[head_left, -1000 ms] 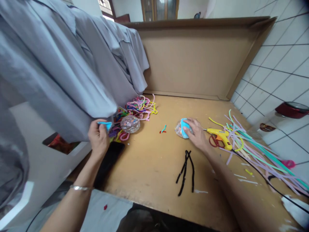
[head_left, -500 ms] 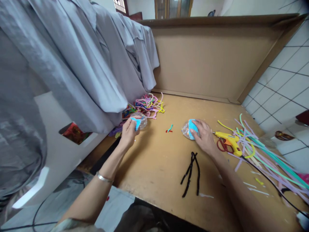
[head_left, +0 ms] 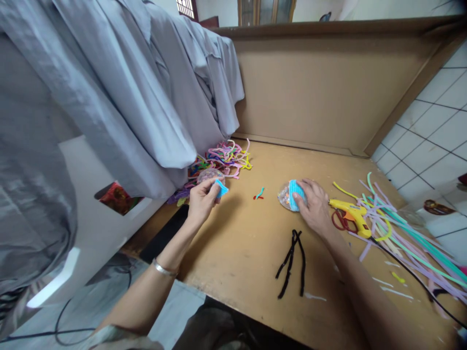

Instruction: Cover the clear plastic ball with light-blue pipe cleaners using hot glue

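Observation:
My left hand (head_left: 202,200) is raised above the table, its thumb and fingers pinching a flat bright blue piece (head_left: 221,188). Just behind those fingers shows a round clear plastic piece (head_left: 210,175); I cannot tell whether it is joined to the blue one. On the table, my right hand (head_left: 313,201) grips the edge of a similar clear round piece (head_left: 285,195) that carries a ribbed blue band (head_left: 297,195). A small red and teal twist of pipe cleaner (head_left: 259,194) lies between the hands. Bent black pipe cleaners (head_left: 291,260) lie nearer to me.
A yellow glue gun (head_left: 352,214) and red-handled scissors (head_left: 342,221) lie right of my right hand, beside long pastel pipe cleaners (head_left: 408,228). A tangled colourful pile (head_left: 226,158) sits at the back left, near grey cloth (head_left: 175,97). A cardboard panel (head_left: 310,92) stands behind.
My left hand has turned, and the blue piece now sticks out farther right, with the clear round piece behind the fingers. My right hand keeps its hold. The view has shifted slightly.

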`<state>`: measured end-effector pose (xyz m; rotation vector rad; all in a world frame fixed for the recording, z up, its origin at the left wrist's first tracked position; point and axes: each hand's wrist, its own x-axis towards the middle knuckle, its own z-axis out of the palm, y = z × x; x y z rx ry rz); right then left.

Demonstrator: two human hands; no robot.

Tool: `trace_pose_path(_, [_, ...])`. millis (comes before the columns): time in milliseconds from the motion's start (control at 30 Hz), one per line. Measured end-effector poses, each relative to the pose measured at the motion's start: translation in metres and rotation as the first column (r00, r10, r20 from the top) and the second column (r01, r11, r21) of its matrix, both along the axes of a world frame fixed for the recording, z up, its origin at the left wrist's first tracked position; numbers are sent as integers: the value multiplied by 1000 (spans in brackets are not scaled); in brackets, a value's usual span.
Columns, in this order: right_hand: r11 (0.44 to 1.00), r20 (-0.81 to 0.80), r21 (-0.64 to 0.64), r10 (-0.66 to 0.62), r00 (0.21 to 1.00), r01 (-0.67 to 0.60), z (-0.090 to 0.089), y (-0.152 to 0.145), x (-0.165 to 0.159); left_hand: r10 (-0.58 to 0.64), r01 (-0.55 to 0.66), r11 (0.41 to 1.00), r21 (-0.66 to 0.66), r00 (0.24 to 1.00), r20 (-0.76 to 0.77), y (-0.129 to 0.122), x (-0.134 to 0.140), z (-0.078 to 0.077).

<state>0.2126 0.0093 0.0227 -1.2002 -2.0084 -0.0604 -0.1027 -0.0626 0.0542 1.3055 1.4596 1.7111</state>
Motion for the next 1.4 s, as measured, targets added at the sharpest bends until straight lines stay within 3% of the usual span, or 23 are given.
trace_pose_path(133, [998, 1, 50, -43, 999, 43, 3, -1, -1, 19, -19, 999, 30, 1000, -4, -1, -1, 1])
trace_pose_path(233, [997, 69, 62, -58, 996, 53, 3, -1, -2, -100, 92, 995, 48, 978, 181, 1, -2, 2])
trace_pose_path(333, [998, 187, 48, -59, 981, 51, -1, -1, -2, -213, 206, 977, 60, 892, 399, 2, -4, 3])
trace_pose_path(467, [995, 276, 54, -93, 957, 81, -8, -1, -4, -266, 272, 960, 68, 811, 521, 1, -3, 7])
trace_pose_path(867, [987, 270, 106, -146, 952, 121, -10, -4, -7, -207, 236, 971, 36, 759, 617, 11, 18, 6])
trace_pose_path(1200, [987, 304, 119, -136, 943, 104, -9, -4, -9, -236, 237, 969, 72, 796, 557, 9, 26, 3])
trace_pose_path(1400, [981, 274, 141, -167, 947, 132, -4, -6, -8, -241, 263, 963, 50, 770, 590, 4, 28, 3])
